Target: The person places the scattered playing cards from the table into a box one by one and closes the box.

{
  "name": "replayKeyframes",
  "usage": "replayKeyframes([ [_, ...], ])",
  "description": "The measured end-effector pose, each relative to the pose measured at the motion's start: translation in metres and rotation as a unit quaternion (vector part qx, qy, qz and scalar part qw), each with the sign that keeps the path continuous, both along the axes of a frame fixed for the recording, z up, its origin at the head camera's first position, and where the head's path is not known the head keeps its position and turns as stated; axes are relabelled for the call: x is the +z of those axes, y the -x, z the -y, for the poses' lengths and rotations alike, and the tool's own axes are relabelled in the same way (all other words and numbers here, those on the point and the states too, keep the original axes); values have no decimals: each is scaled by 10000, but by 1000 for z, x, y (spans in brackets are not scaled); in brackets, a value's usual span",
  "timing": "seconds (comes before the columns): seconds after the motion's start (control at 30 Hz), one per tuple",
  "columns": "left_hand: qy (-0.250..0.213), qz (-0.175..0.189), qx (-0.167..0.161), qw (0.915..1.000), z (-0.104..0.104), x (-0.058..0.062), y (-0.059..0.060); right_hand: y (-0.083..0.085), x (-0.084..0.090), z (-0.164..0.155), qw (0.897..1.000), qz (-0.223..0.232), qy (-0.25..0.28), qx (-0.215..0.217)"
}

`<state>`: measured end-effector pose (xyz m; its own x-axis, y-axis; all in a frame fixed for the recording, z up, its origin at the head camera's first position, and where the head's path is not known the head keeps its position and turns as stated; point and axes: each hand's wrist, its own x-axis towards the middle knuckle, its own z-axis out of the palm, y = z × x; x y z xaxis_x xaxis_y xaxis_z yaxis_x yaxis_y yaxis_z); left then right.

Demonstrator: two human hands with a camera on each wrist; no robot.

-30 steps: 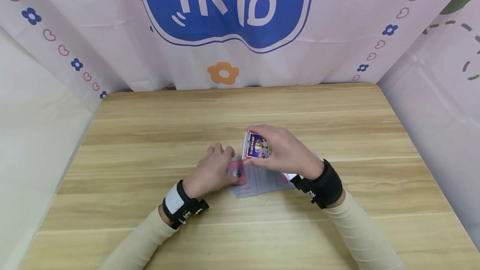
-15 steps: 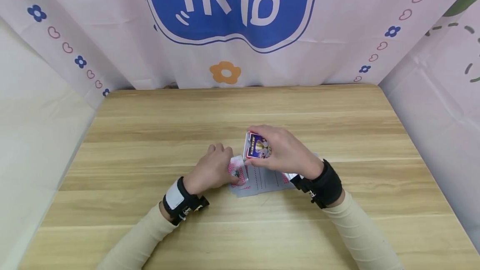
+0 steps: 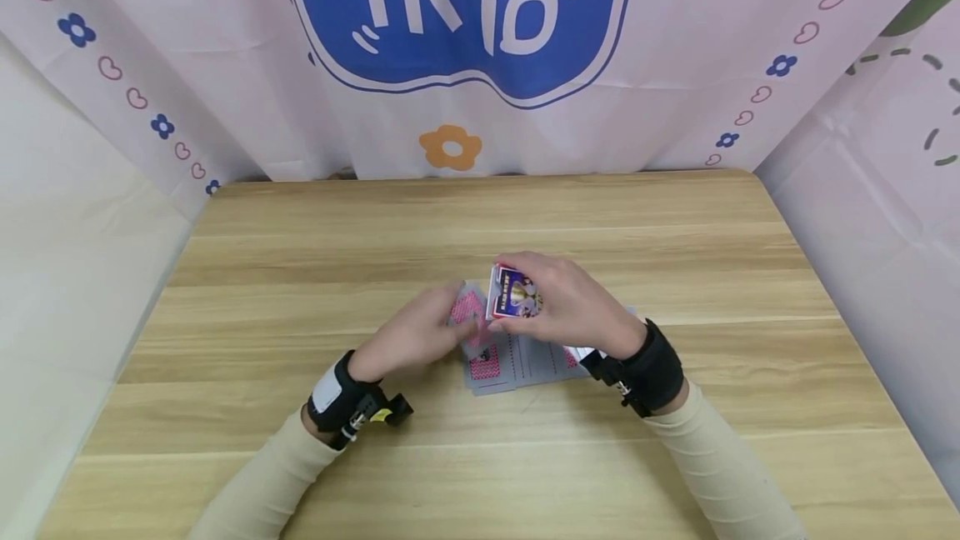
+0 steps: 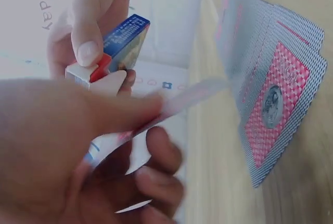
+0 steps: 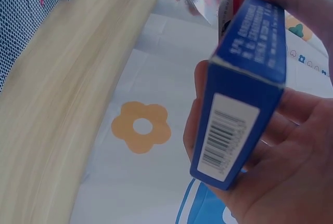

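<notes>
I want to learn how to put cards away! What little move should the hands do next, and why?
Probably slide the lifted card into the open end of the card box. The left hand pinches that card right beside the box, which the right hand grips off the table. More cards lie spread underneath, so they would likely follow.

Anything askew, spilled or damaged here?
Nothing looks damaged. The playing cards lie fanned unevenly on the table rather than stacked; the left hand lifts one card toward the card box held by the right hand.
</notes>
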<state>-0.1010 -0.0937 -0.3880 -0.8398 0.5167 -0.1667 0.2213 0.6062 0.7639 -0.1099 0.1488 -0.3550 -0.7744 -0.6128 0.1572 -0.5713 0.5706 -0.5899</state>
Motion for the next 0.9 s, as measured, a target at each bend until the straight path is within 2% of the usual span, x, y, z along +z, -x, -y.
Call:
replayKeyframes([
  [0.1,-542,-350,533,9965,0,5,-1,0,1,0,10000,-33,6,-5],
  [0.17,-858,-532,1012,9897,-1,8,-2,1,1,-1,10000,-35,32,-15],
  [0.27,-1510,-630,1637,9728,-3,13,-4,1,2,-1,10000,-37,56,-62],
  [0.33,-1941,-621,1864,9611,-4,16,-5,1,2,-2,9999,-58,55,-111],
  [0.43,-2361,-584,1936,9505,-6,18,-7,1,2,-3,9997,-141,24,-183],
  [0.67,-2359,-722,1744,9533,-11,15,-10,0,2,-2,9991,-225,-91,-340],
  [0.9,-2582,-683,1719,9482,-12,15,-11,1,1,-2,9985,-292,-107,-450],
])
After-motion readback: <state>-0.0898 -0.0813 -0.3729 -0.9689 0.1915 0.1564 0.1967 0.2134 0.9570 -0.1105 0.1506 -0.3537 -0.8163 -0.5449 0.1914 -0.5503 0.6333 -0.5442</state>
